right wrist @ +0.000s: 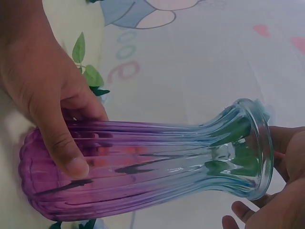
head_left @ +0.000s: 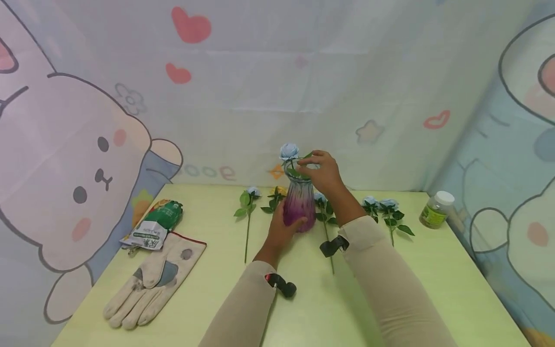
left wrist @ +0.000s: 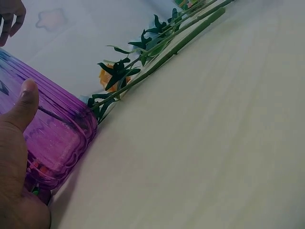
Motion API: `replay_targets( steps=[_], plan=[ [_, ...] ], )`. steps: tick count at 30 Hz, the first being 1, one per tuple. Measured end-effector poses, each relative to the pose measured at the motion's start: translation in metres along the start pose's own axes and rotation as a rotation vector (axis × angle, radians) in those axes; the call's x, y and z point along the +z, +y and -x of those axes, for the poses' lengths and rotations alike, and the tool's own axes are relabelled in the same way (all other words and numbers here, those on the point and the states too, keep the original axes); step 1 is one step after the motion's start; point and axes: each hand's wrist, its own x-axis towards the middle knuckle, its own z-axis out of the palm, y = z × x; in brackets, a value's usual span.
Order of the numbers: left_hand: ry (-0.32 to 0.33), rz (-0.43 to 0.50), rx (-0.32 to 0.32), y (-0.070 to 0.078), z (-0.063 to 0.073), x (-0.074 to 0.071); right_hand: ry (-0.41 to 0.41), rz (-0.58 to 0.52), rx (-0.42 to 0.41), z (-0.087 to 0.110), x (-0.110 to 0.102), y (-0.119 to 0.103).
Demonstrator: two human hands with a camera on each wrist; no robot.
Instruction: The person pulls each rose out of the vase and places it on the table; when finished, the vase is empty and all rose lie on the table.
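A ribbed glass vase (head_left: 299, 205), purple below and pale blue at the flared top, stands on the table. My left hand (head_left: 281, 230) grips its lower part; in the left wrist view the thumb (left wrist: 27, 102) lies along the purple glass. A blue rose (head_left: 289, 151) rises over the rim, its dark stem (right wrist: 136, 168) running down inside the vase and its leaves (right wrist: 236, 143) within the neck. At the mouth, my right hand (head_left: 323, 171) pinches the rose near its leaves, fingertips partly hidden behind the rim in the right wrist view.
Several artificial roses lie around the vase: a blue rose (head_left: 253, 192) left, a yellow rose (head_left: 281, 191) behind, and blue roses (head_left: 389, 204) right. A white-capped bottle (head_left: 435, 210) stands far right. At left lie a green-and-white packet (head_left: 158, 224) and pale work gloves (head_left: 158, 282). A printed backdrop (head_left: 277, 72) hangs behind.
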Motion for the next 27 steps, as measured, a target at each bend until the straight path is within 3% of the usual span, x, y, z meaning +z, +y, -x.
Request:
replay_targets(
  steps=[7, 19, 27],
  plan=[
    [0.017, -0.004, -0.055, -0.008, 0.004, -0.003, -0.027, -0.035, 0.065, -0.005, 0.014, 0.001],
    [0.014, -0.007, -0.022, -0.007, 0.0, -0.01, -0.032, -0.181, 0.177, -0.015, 0.021, -0.006],
    [0.015, -0.003, -0.034, -0.006, -0.001, -0.009, 0.021, -0.157, 0.233, -0.018, 0.026, -0.01]
  ],
)
